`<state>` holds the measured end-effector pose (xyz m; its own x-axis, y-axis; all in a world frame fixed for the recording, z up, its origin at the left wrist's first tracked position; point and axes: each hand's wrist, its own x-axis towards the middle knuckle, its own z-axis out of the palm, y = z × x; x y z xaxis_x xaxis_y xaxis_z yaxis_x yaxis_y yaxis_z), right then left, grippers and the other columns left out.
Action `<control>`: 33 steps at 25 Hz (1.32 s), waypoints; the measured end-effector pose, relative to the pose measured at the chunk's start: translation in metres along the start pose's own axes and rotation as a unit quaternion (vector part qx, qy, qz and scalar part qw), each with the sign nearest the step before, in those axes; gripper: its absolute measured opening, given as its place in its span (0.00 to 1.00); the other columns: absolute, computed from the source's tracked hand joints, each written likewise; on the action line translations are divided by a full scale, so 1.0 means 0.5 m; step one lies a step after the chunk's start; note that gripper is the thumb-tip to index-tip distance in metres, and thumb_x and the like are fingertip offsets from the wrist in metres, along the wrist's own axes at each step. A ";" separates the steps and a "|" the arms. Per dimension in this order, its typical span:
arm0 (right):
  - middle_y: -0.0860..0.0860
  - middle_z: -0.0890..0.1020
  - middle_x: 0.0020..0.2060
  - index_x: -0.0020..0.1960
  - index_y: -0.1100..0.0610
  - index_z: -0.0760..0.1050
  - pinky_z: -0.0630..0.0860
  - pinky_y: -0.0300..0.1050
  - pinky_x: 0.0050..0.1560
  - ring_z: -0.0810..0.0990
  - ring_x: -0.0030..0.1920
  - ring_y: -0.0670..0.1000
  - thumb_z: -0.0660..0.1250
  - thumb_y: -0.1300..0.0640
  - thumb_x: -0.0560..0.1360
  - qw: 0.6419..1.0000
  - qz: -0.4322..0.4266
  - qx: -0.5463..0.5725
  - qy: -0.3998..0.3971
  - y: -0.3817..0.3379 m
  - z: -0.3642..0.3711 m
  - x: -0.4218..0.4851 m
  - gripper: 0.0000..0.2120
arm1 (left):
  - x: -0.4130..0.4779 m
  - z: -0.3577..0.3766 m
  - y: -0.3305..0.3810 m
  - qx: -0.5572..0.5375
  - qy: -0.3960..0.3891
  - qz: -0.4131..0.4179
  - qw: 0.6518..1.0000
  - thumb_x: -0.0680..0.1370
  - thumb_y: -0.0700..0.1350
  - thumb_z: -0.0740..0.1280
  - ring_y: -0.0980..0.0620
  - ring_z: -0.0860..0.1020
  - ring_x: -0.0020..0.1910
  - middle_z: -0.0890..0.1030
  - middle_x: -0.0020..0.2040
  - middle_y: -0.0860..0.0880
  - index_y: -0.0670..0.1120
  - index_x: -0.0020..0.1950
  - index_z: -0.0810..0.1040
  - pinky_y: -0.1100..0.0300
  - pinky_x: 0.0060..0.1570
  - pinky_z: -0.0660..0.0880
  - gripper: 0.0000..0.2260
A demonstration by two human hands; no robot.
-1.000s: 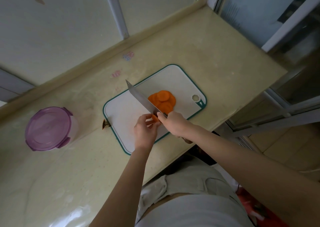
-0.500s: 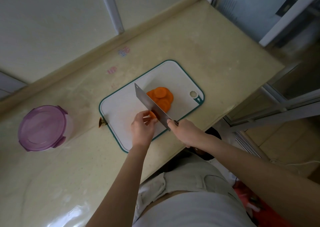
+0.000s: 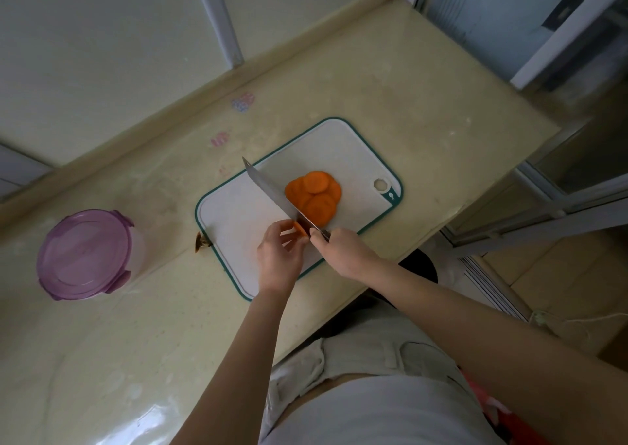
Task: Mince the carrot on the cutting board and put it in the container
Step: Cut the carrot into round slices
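The light is dim and flat, with a yellowish-green cast. The brightest patch is the bluish window [image 3: 492,16] at the upper right, and the tabletop [image 3: 390,80] is paler on that side. A soft white glare lies on the tabletop's near left corner. Shadows are faint, with only a soft one beside the container [image 3: 85,254]. The carrot slices [image 3: 314,196] at the centre look sharp. The wide lens bows the tabletop's edges and stretches the forearms, and the outer edges are smeared.
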<state>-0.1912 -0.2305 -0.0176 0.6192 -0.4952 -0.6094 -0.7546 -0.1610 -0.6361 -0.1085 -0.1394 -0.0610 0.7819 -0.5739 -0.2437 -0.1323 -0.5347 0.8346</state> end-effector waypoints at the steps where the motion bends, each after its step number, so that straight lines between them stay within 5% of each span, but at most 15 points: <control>1: 0.51 0.68 0.25 0.28 0.56 0.62 0.61 0.41 0.28 0.67 0.26 0.48 0.53 0.48 0.82 1.000 -0.007 -0.006 0.002 -0.005 -0.005 0.003 0.25 | -0.001 0.000 -0.002 -0.002 -0.003 0.003 1.000 0.74 0.40 0.70 0.53 0.78 0.50 0.79 0.54 0.47 0.42 0.59 0.75 0.64 0.51 0.75 0.14; 13: 0.50 0.66 0.25 0.31 0.55 0.62 0.62 0.42 0.28 0.65 0.25 0.48 0.55 0.44 0.80 0.995 0.035 0.093 0.010 0.012 -0.044 -0.041 0.23 | -0.007 0.003 -0.009 -0.022 -0.004 -0.008 1.000 0.75 0.38 0.69 0.57 0.76 0.51 0.76 0.55 0.50 0.44 0.60 0.74 0.77 0.44 0.70 0.14; 20: 0.50 0.68 0.27 0.32 0.55 0.64 0.62 0.41 0.29 0.67 0.26 0.47 0.56 0.43 0.80 0.992 0.069 0.107 0.012 0.022 -0.036 -0.078 0.23 | -0.008 0.006 -0.008 -0.021 0.004 -0.007 1.000 0.75 0.38 0.69 0.55 0.77 0.51 0.78 0.55 0.47 0.43 0.60 0.74 0.66 0.53 0.73 0.14; 26: 0.50 0.69 0.27 0.33 0.56 0.65 0.64 0.41 0.29 0.68 0.26 0.47 0.55 0.43 0.80 0.993 0.073 0.095 0.013 0.020 -0.028 -0.086 0.22 | -0.019 0.001 -0.008 -0.023 -0.023 0.009 0.999 0.75 0.38 0.68 0.57 0.76 0.51 0.77 0.56 0.49 0.43 0.61 0.74 0.80 0.45 0.70 0.14; 33: 0.49 0.68 0.27 0.32 0.54 0.63 0.62 0.39 0.28 0.67 0.26 0.46 0.56 0.43 0.80 0.990 0.084 0.108 0.019 0.021 -0.020 -0.088 0.22 | -0.024 -0.001 0.000 -0.068 0.000 -0.015 0.998 0.75 0.40 0.69 0.57 0.77 0.49 0.79 0.51 0.50 0.44 0.55 0.77 0.69 0.51 0.74 0.09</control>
<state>-0.2286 -0.2189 0.0071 0.4767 -0.5328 -0.6992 -0.7797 0.1110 -0.6162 -0.1176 -0.1324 -0.0580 0.7841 -0.5591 -0.2694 -0.0249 -0.4621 0.8865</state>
